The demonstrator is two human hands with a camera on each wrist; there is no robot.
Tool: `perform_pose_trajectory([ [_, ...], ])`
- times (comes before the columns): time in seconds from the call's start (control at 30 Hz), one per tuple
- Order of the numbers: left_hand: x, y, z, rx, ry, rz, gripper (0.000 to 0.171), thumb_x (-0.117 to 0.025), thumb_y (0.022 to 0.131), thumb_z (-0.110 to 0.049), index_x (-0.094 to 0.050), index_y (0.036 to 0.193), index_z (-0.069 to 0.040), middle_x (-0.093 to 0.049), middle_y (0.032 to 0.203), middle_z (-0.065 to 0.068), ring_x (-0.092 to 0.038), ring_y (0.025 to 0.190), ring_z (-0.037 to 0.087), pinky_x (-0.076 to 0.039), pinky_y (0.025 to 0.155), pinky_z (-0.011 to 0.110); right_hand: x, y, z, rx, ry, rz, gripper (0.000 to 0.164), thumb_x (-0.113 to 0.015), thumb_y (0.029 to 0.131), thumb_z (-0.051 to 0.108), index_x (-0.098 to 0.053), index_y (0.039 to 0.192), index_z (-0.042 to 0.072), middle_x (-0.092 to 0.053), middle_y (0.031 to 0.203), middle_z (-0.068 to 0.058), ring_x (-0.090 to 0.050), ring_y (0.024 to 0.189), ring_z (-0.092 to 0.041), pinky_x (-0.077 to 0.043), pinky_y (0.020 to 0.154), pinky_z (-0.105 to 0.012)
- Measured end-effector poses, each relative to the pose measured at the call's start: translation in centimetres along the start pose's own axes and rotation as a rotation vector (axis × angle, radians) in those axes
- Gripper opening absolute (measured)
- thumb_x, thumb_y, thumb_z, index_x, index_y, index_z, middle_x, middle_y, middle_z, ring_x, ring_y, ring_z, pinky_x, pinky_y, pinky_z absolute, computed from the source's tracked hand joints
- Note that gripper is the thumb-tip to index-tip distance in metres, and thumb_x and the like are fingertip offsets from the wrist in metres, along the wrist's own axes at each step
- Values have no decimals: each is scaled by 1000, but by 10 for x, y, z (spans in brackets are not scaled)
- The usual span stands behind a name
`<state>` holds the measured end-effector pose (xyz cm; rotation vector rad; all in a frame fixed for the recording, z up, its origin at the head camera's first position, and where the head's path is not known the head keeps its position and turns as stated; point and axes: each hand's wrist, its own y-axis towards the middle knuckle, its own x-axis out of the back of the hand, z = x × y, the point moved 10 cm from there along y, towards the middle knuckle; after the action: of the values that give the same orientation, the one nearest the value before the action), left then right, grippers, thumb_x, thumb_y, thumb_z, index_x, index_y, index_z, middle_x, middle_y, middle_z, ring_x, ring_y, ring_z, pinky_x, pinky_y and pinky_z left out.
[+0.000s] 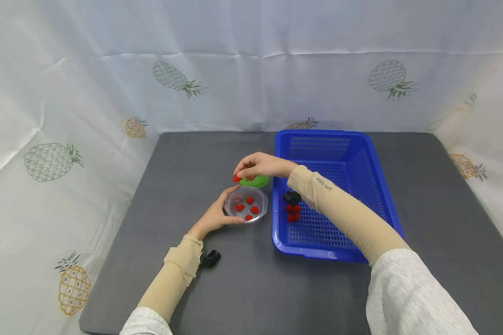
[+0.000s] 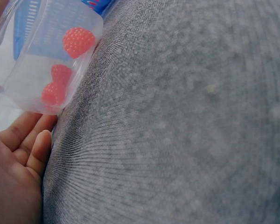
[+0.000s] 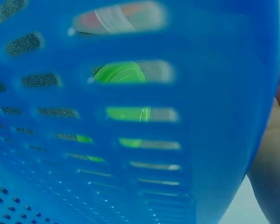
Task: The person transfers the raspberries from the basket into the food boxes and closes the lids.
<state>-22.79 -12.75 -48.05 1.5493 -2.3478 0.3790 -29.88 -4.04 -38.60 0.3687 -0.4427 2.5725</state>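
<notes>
Raspberries (image 1: 249,201) show in three spots before a white cloth (image 1: 234,93) printed with pineapples, which hangs behind and on both sides of a grey surface (image 1: 234,293). On that surface, right of the middle, stands a blue basket (image 1: 327,254) with slotted walls; four raspberries sit close together on its floor near the left wall. Beige sleeves (image 1: 348,216) cover both forearms, and the right one reaches across the basket. Of the hands, the left hand (image 1: 214,215) curls round the left side of a clear bowl (image 1: 261,200), thumb at the rim. The bowl stands upright just left of the basket, four raspberries inside it. Behind the bowl is a green lid (image 1: 255,181), partly hidden by the right hand (image 1: 265,165) and also glimpsed through the basket's slots in the right wrist view. Thumb and fingers of the right hand pinch a single raspberry (image 1: 236,178), held outside the bowl, near its far rim
</notes>
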Motion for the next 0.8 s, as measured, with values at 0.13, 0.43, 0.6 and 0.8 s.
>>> perform_pose_trajectory([
  [0.13,1,0,4,42,11,-18,90,-81,71,-29,-27,142,-35,-51,136,1,-44,128,23,-31,106,52,-7,4,-2,-11,-37,61,19,-57,93,18,-65,108,9,-68,105,-13,-61,100,-34,-48,92,-44],
  [0.43,0,-2,11,101,33,-33,94,-82,69,-33,-25,143,-34,-36,147,4,-36,134,27,-28,108,54,-27,10,-5,-18,-219,195,16,-59,90,10,-68,103,6,-68,92,-13,-52,68,-10,-49,70,-31],
  [0.6,1,-2,9,105,30,-30,91,-81,71,-27,-25,143,-36,-33,150,2,-32,137,26,-27,109,54,-32,14,-8,-13,-254,235,13,-60,89,9,-69,99,6,-67,83,-7,-48,63,-8,-46,67,-30],
  [0.8,1,-1,6,89,20,-18,94,-80,72,-20,-24,145,-33,-29,152,3,-28,139,27,-25,110,55,-33,17,-14,-41,-333,252,11,-62,87,7,-71,95,8,-63,73,2,-48,62,-7,-45,63,-22],
])
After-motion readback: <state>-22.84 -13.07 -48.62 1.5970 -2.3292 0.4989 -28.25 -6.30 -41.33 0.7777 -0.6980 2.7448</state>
